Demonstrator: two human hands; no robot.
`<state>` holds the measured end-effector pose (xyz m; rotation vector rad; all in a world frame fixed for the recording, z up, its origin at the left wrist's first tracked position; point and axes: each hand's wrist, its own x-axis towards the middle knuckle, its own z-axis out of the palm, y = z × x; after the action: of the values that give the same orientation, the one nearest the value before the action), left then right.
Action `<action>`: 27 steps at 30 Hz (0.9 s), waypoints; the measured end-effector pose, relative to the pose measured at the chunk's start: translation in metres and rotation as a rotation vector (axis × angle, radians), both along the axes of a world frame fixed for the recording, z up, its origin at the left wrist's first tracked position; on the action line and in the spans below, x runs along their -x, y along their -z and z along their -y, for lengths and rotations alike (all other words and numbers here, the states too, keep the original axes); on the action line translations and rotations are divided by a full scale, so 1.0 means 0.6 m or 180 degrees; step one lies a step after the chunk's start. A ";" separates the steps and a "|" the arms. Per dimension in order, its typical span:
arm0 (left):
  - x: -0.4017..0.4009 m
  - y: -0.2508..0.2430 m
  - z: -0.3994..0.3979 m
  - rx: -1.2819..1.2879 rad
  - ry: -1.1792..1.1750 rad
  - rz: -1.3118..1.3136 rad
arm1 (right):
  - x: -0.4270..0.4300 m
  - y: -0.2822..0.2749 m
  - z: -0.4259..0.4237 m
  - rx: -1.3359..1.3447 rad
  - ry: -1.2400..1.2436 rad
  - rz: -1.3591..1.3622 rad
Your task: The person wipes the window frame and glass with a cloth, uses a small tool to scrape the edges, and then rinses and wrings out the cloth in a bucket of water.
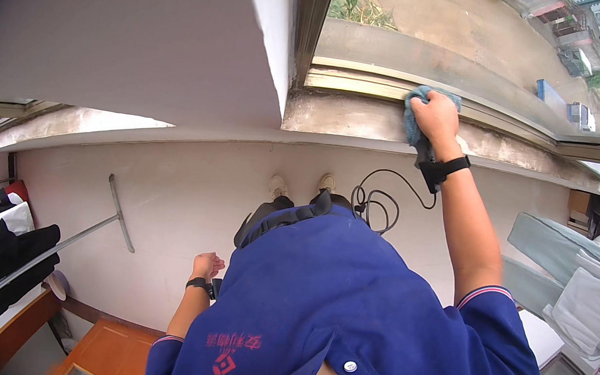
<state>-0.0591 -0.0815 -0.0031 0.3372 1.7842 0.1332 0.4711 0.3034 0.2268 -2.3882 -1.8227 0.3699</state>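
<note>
My right hand [436, 115] grips a blue-green cloth [412, 124] and presses it on the metal track of the window frame [360, 85], above the stained sill [343, 115]. A black strap with a small device and a cable sits on that wrist. Low at my left side hangs my left hand [208, 265], away from the window, with its fingers partly spread and nothing seen in it. It wears a black wrist strap too.
A metal clothes rack [117, 215] with dark and white garments stands at the left. Pale folded fabric [587, 298] hangs on a rack at the right. A black cable [384, 202] loops by my waist. An orange-brown wooden door [111, 356] is at the lower left.
</note>
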 end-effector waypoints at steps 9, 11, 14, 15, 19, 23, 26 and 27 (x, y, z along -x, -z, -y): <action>0.002 0.002 0.008 -0.0289 0.0393 -0.0036 | 0.302 0.011 -0.013 -0.0006 -0.1135 -0.0902; -0.021 -0.003 -0.030 -0.0521 0.0480 -0.0007 | 0.293 0.001 -0.013 0.0029 -0.1115 -0.0907; -0.056 -0.011 -0.075 -0.0649 0.0633 0.0012 | 0.268 0.008 0.004 -0.0037 -0.1236 -0.0952; -0.058 -0.013 -0.082 -0.0676 0.0700 -0.0004 | 0.261 0.013 0.010 -0.0054 -0.1204 -0.0959; -0.079 -0.040 -0.115 -0.0722 0.1212 -0.0148 | 0.200 0.020 0.010 -0.0352 -0.1126 -0.0847; -0.092 -0.059 -0.120 -0.0455 0.0641 -0.0152 | 0.075 0.020 0.000 -0.0274 -0.0520 -0.1143; -0.115 -0.043 -0.118 -0.0324 -0.0169 -0.0185 | -0.072 0.078 -0.007 -0.0825 0.0408 -0.3385; -0.121 -0.030 -0.104 -0.0275 -0.0392 -0.0200 | -0.090 0.050 -0.004 -0.1209 0.0453 -0.3803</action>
<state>0.0138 -0.0188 0.0146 0.2958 1.8653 0.2905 0.5251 0.3061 0.1970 -1.4269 -1.0092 1.0214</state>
